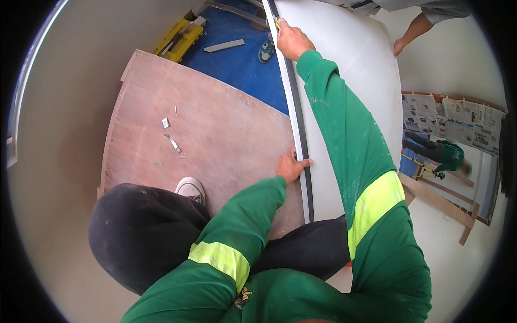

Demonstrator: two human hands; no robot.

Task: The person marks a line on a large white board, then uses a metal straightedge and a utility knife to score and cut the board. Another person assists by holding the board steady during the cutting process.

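A large white panel (355, 64) stands at the right, with a dark strip (305, 156) running along its long edge. My left hand (291, 166) is closed around that edge, its thumb lying over the strip. Farther up the same edge, my right hand (295, 42) is closed on a small yellow tool (278, 23), mostly hidden by the fingers. The tool is at the strip's upper part; its exact kind does not show. On the reddish-brown board (215, 124) to the left lie a small metal piece (172, 143) and a pale scrap (165, 123).
Another person's hand (398, 47) touches the panel's far right edge. A yellow toolbox (180, 40) and a white strip (224, 46) are on blue sheeting (237, 70). Someone in green (451, 156) is at the right, near newspaper-covered surfaces (452, 118) and a wooden frame (441, 202).
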